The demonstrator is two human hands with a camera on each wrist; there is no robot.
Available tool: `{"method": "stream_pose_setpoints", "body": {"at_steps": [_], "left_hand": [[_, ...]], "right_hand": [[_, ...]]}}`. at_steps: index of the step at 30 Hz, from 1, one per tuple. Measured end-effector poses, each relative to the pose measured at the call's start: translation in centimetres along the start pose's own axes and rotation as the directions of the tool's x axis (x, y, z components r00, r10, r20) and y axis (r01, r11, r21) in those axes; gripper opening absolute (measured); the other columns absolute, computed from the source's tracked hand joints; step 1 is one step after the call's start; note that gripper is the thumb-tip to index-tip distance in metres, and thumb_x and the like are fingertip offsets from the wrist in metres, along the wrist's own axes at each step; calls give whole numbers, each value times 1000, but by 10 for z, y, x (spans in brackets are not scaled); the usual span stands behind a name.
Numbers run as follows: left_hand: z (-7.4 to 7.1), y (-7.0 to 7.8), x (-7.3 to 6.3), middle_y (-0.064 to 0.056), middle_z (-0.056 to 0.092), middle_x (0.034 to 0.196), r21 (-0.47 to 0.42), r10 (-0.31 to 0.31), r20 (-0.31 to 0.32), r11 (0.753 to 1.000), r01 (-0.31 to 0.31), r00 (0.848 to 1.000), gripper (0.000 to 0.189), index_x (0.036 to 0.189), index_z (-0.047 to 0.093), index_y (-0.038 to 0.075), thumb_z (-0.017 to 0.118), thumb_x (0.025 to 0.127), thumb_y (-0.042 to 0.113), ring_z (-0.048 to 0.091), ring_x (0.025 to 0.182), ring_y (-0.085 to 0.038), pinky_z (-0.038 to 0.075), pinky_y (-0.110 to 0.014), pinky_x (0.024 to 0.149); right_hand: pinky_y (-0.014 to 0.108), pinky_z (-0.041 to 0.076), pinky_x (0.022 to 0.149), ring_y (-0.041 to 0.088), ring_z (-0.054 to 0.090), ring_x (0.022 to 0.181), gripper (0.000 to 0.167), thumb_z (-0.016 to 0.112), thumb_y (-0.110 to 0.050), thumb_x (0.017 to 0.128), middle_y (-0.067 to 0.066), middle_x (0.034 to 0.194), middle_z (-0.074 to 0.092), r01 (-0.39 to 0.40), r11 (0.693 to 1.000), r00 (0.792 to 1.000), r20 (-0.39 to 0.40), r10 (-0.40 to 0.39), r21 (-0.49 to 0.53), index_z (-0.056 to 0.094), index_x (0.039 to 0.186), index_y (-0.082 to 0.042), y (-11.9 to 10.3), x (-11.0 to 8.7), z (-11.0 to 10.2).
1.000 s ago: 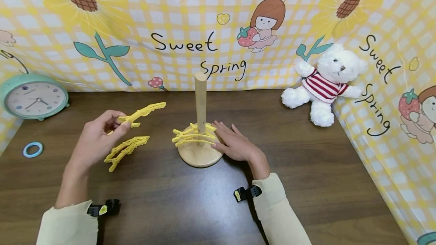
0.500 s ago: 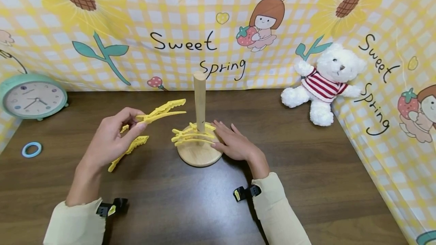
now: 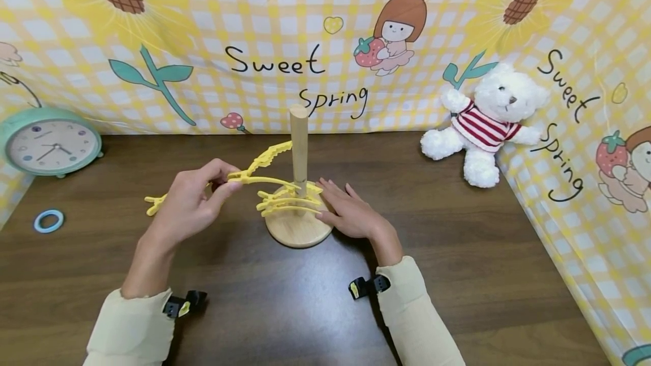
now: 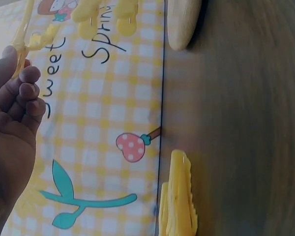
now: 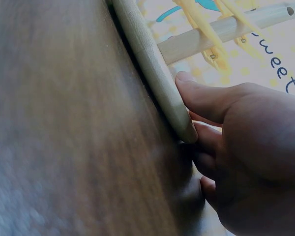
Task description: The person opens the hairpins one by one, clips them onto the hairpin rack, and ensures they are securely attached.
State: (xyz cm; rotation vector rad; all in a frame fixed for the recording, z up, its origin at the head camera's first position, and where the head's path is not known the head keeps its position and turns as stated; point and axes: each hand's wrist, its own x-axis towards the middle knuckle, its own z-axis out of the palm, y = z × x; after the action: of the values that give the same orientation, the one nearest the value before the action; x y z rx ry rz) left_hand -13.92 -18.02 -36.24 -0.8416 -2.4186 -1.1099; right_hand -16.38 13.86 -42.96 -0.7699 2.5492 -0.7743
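left hand [image 3: 190, 202] pinches spread yellow alligator clip [image 3: 265, 158] | right hand [image 3: 354, 214]: straight fingers touch base [image 3: 299, 236] | best centre clip on post [image 3: 299, 143], release gently

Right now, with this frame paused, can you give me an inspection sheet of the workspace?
Surface: dark wood-grain table, glare near the front.
Job's things: wooden post upright on its round base; at least two yellow clips low on the post; loose yellow clips lying left of it; a held clip, open, at the post, whether around it unclear.
Clutter: blue ring, alarm clock, teddy bear.
Grippers: left hand pinches the held clip; right hand touches the base's rim.
Cables: nothing seen.
Surroundings: yellow-checked printed cloth behind and at right.
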Motion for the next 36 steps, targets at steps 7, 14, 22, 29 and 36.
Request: {"method": "stream_pose_setpoints", "body": {"at_steps": [7,14,22,29,36], "left_hand": [[12,5,8,9,54,74,-37,56,14,998,-55,998,22,100,67,9,73,87,-8,45,58,-6,35,-21,48],[23,8,11,8,51,72,-65,73,59,995,-69,996,18,96,65,8,72,90,-7,45,59,-7,36,-22,51],[31,10,7,9,47,70,-55,57,108,997,-51,993,16,99,66,8,73,90,-4,43,58,-7,37,-23,51],[33,8,5,8,47,73,-47,45,111,998,-40,993,18,103,65,7,73,90,-3,43,61,-8,36,-23,53],[33,3,3,6,50,79,-88,36,135,996,-24,990,21,107,63,8,72,91,-2,46,69,-9,39,-26,59]], "right_hand": [[42,-3,122,21,8,155,69,50,-36,108,8,168,13,2,1000,1000,-7,-2,11,17,163,-9,0,0,0],[42,-3,122,21,8,155,69,50,-35,108,8,168,13,4,1000,1000,-6,-4,19,17,163,-10,0,-1,0],[42,-4,122,21,9,154,69,51,-35,107,8,168,13,3,1000,1000,-12,-3,29,18,163,-11,1,0,1],[43,-3,122,22,9,154,68,50,-35,108,9,168,13,12,1000,1000,-7,-12,24,18,162,-9,-1,-1,0],[43,-4,122,20,7,155,70,51,-35,107,6,168,12,6,1000,1000,-4,-6,17,15,162,-9,-1,0,0]]}}
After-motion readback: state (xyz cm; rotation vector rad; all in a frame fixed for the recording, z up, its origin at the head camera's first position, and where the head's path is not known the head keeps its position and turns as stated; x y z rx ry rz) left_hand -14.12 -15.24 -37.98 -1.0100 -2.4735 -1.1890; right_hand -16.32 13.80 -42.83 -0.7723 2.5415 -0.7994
